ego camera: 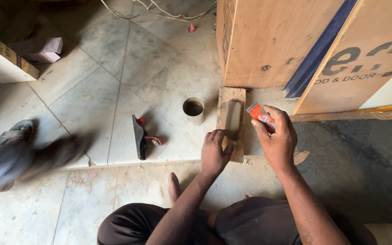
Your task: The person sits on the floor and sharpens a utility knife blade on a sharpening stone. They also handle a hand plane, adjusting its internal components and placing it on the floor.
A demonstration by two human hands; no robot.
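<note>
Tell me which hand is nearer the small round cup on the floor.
Left. The left hand rests on the wooden block, just right of and below the cup. The right hand, holding an orange packet, is beyond the block, farther right.

Both forearms bare, rising from lower centre of frame toward middle. Left hand point(214, 152) just left of centre, palm down, fingers point(217, 135) stretched forward and pressed flat, thumb tucked to right side. Right hand point(275, 138) right of centre, slightly higher, wrist bent inward, fingers curled closed around small object, thumb on top. Hands near each other, not touching. Bent knees in dark trousers along bottom edge; bare foot between them.
</note>
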